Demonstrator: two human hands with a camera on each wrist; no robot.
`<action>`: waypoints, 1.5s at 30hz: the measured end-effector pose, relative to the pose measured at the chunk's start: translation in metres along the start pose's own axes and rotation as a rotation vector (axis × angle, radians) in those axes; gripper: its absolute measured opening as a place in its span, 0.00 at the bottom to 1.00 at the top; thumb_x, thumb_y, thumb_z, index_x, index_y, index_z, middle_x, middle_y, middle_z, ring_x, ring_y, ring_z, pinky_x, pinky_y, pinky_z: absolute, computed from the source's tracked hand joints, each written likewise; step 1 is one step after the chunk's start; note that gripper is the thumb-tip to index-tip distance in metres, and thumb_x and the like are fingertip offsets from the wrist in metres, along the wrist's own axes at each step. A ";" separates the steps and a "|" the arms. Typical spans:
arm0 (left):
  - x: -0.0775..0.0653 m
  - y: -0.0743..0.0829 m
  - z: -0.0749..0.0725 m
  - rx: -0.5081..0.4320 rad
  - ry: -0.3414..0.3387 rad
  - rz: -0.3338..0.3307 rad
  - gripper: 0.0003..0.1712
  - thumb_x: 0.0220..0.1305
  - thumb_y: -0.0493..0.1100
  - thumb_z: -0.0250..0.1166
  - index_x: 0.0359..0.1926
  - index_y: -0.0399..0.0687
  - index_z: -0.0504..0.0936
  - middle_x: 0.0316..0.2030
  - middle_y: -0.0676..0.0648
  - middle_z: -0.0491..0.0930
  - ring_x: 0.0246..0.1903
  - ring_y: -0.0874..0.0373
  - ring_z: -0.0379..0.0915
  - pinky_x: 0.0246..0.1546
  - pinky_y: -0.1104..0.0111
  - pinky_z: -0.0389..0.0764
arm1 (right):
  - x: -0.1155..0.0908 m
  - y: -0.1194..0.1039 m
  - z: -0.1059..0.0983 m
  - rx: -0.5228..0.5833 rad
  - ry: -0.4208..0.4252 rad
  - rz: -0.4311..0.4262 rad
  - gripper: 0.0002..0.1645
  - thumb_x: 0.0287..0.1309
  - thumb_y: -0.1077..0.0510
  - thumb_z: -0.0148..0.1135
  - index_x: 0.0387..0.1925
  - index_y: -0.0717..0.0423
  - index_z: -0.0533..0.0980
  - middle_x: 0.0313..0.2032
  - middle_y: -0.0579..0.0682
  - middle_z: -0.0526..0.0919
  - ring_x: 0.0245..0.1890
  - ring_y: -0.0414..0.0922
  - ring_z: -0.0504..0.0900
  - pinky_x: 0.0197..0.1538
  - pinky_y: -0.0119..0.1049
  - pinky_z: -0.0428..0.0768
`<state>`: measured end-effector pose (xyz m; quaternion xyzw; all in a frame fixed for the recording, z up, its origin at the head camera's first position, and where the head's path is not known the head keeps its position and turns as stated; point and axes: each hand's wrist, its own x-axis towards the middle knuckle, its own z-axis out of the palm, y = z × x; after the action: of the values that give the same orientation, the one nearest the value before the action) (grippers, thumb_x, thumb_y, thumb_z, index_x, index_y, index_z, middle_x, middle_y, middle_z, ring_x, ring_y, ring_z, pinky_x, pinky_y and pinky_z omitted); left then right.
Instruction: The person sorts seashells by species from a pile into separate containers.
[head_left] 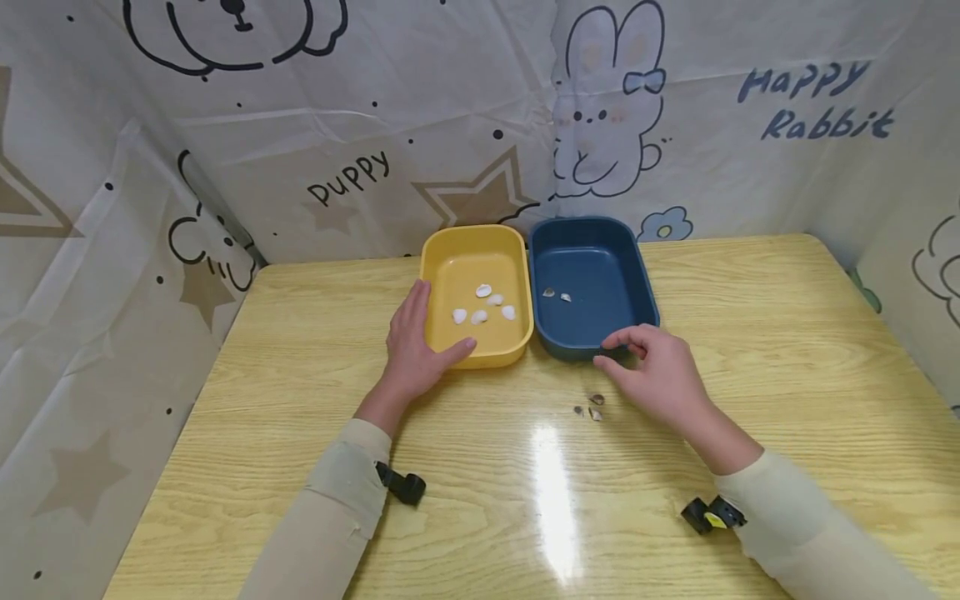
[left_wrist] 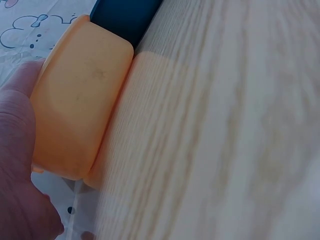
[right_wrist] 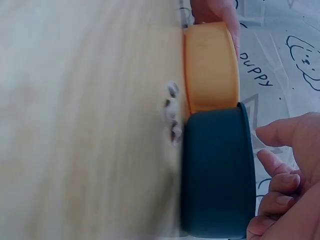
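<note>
My left hand (head_left: 416, 346) rests against the near left corner of a yellow tub (head_left: 491, 360), fingers along its left side and thumb across the front rim. Several white shells (head_left: 479, 317) lie in that tub. Over the near right rim of a dark blue tub (head_left: 592, 333) is my right hand (head_left: 660, 375), fingers bent, with a gap between thumb and forefinger. Nothing shows between them in the right wrist view. Inside the blue tub are two small brownish shells (head_left: 548, 292). Three more small shells (head_left: 596, 400) lie on the table in front of it.
Both tubs stand side by side at the back of the wood-grain table (head_left: 300, 417). Behind it hangs a white printed cloth (head_left: 465, 108), which also covers the left side. Light glares off the tabletop between the arms.
</note>
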<state>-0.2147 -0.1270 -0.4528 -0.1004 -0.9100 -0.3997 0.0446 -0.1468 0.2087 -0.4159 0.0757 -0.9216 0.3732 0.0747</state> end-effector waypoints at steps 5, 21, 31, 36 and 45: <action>0.000 -0.001 0.000 0.005 -0.002 -0.002 0.64 0.55 0.66 0.71 0.81 0.54 0.42 0.78 0.53 0.39 0.75 0.48 0.33 0.69 0.44 0.40 | -0.006 0.005 0.002 -0.026 -0.025 -0.008 0.10 0.57 0.57 0.73 0.39 0.58 0.84 0.28 0.54 0.74 0.28 0.48 0.64 0.33 0.43 0.62; 0.001 0.001 -0.001 0.007 -0.008 -0.003 0.65 0.54 0.67 0.70 0.81 0.56 0.41 0.78 0.53 0.39 0.75 0.48 0.33 0.69 0.43 0.40 | -0.019 0.017 0.014 -0.033 -0.136 0.021 0.09 0.54 0.58 0.74 0.38 0.55 0.85 0.20 0.46 0.65 0.23 0.45 0.63 0.29 0.40 0.62; 0.000 0.001 -0.001 0.004 -0.013 -0.013 0.64 0.55 0.66 0.70 0.81 0.55 0.41 0.78 0.54 0.38 0.75 0.49 0.33 0.69 0.45 0.39 | -0.018 0.024 0.017 -0.045 -0.222 0.025 0.06 0.55 0.58 0.73 0.35 0.53 0.85 0.21 0.43 0.68 0.22 0.43 0.61 0.29 0.39 0.61; 0.000 0.001 -0.001 -0.002 -0.012 -0.013 0.64 0.54 0.66 0.71 0.81 0.56 0.41 0.78 0.54 0.38 0.75 0.49 0.33 0.69 0.44 0.39 | -0.018 0.024 0.018 -0.052 -0.236 0.020 0.05 0.55 0.58 0.73 0.34 0.53 0.85 0.24 0.43 0.74 0.25 0.43 0.64 0.31 0.40 0.64; 0.000 0.000 -0.001 -0.005 -0.005 -0.014 0.65 0.54 0.67 0.70 0.81 0.57 0.42 0.78 0.54 0.39 0.75 0.50 0.33 0.69 0.44 0.40 | -0.020 0.019 0.016 -0.043 -0.253 0.021 0.04 0.58 0.58 0.72 0.34 0.53 0.84 0.18 0.43 0.60 0.21 0.42 0.58 0.28 0.39 0.60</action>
<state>-0.2149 -0.1277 -0.4524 -0.0951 -0.9098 -0.4022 0.0392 -0.1324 0.2126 -0.4444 0.1108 -0.9322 0.3416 -0.0443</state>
